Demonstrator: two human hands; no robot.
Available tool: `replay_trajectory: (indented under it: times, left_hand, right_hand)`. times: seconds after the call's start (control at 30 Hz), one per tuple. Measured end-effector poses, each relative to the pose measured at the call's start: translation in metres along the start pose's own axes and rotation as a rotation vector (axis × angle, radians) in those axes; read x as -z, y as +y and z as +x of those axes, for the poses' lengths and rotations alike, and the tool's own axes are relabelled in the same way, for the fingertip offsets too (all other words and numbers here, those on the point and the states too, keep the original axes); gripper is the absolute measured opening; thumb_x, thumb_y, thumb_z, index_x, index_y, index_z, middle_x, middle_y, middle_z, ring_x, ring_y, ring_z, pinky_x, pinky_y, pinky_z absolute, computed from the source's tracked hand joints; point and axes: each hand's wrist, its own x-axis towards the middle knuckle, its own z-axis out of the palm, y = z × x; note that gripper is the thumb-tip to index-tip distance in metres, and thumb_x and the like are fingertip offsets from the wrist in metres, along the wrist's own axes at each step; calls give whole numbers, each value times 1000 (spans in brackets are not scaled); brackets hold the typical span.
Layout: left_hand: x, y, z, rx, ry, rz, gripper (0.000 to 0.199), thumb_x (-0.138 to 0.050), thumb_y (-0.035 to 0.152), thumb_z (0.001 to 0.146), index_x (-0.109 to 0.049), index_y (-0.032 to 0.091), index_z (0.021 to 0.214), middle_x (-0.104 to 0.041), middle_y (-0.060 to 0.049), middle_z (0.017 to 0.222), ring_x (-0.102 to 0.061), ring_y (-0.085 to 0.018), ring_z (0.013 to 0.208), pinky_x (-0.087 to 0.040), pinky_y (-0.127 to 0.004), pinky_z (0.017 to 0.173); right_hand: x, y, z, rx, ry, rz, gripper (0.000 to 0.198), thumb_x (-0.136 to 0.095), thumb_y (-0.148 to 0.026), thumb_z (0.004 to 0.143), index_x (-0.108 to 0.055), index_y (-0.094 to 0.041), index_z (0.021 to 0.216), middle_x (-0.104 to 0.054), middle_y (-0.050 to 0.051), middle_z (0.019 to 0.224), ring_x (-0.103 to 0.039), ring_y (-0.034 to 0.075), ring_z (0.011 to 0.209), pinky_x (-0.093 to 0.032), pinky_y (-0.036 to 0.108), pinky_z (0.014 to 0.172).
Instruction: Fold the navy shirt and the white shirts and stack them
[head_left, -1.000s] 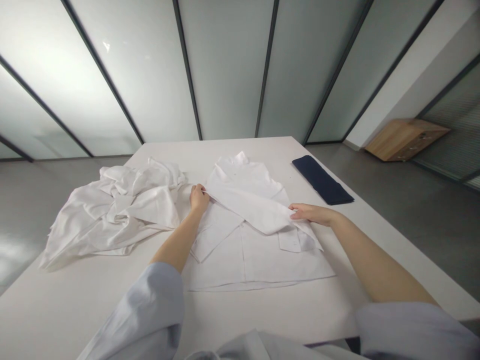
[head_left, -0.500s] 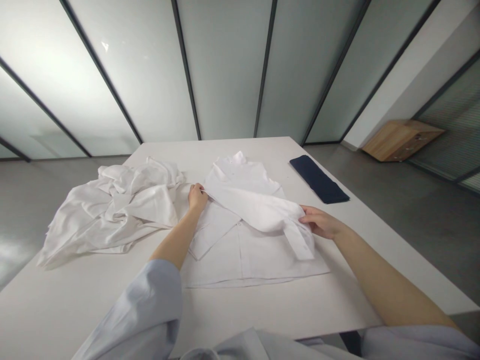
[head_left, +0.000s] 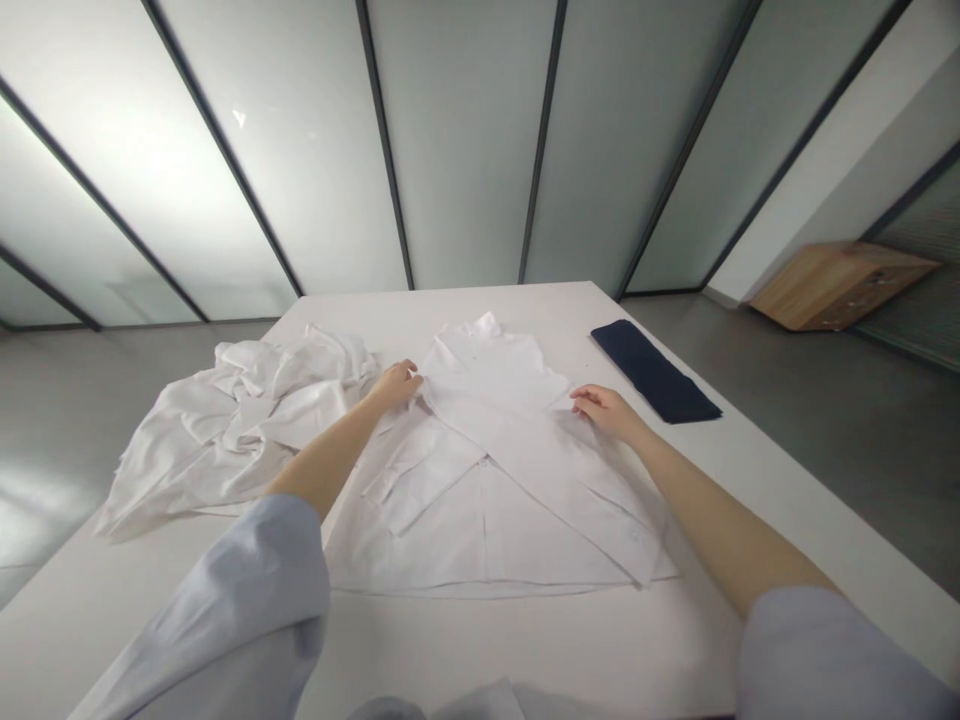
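A white long-sleeved shirt (head_left: 480, 520) lies flat, buttons up, its collar toward the far end of the table. Both sleeves are folded slantwise over its front, the cuffs near the hem. My left hand (head_left: 397, 386) is at the shirt's left upper edge, fingers slightly apart and touching or just beside the cloth. At the opposite edge, below the shoulder, my right hand (head_left: 606, 410) has its fingertips closed on the fabric; the thumb's grip is partly hidden.
A crumpled heap of white cloth (head_left: 247, 430) lies on the left of the white table (head_left: 525, 650). Folded dark navy cloth (head_left: 654, 372) rests near the right edge. A wooden cabinet (head_left: 832, 285) stands on the floor beyond, and frosted panels (head_left: 472, 150) line the back.
The sleeve my right hand held has come down flat across the shirt front, its cuff by the hem. My right hand moved up to the side edge; my left hand's fingers have loosened.
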Motion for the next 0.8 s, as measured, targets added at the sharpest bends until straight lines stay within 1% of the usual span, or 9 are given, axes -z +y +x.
replay_trajectory:
  times: [0.07,0.17,0.27,0.37,0.47,0.57,0.67,0.73,0.8]
  left_hand:
    - [3,-1,17,7,41,33,29,-53,24,82,-62,21,110,-68,-6,95,-64,-20,94,-47,-29,84]
    - [0,3,43,21,48,41,37,-54,21,81,-62,21,118,-66,-8,100,-64,-21,97,-46,-29,89]
    - [-8,11,67,4,49,39,51,-56,14,76,-59,24,126,-63,-9,109,-63,-21,100,-45,-27,92]
    - [-17,19,87,-51,66,39,60,-58,7,69,-61,28,125,-59,-9,120,-61,-22,108,-45,-27,94]
    - [-25,26,105,-108,19,115,57,-59,5,65,-67,29,116,-55,-10,127,-55,-25,116,-44,-33,98]
    - [-27,28,118,-122,-66,212,38,-61,10,68,-71,28,100,-57,-10,125,-54,-26,115,-43,-36,97]
    - [-21,25,127,-98,-74,233,17,-61,22,74,-72,25,87,-62,-11,116,-54,-27,114,-43,-37,95]
    - [-13,20,131,-63,-65,244,17,-58,30,79,-72,23,86,-63,-13,113,-54,-30,115,-43,-39,95]
    - [-5,14,134,-24,-62,255,25,-52,35,84,-72,21,90,-62,-15,116,-53,-32,118,-42,-41,96]
  right_hand:
    - [-12,4,7,4,66,-15,18,-52,-32,77,-62,-20,85,-67,2,72,-62,18,71,-49,30,73]
    - [-23,11,10,-4,147,-56,21,-48,-35,79,-62,-20,82,-66,2,70,-61,18,71,-48,31,72]
    - [-26,15,6,0,127,-87,24,-46,-37,79,-63,-21,83,-67,3,72,-60,19,70,-47,30,70]
    - [-26,15,2,-5,112,-88,24,-46,-38,79,-62,-21,82,-67,3,72,-58,19,68,-46,30,67]
    - [-25,15,1,5,103,-86,25,-46,-39,79,-62,-21,82,-67,3,72,-59,19,69,-46,31,68]
    - [-25,17,1,19,82,-136,26,-45,-39,80,-63,-21,84,-68,4,77,-60,21,73,-48,34,73]
    - [-27,19,-1,141,98,-255,29,-47,-37,81,-65,-20,97,-69,10,101,-62,25,97,-46,40,90]
    - [-29,21,-1,257,88,-359,38,-51,-37,82,-63,-19,113,-61,14,127,-53,28,120,-39,45,103]
    - [-33,24,-2,321,32,-462,48,-54,-39,83,-57,-21,127,-49,13,143,-42,29,134,-32,47,110]
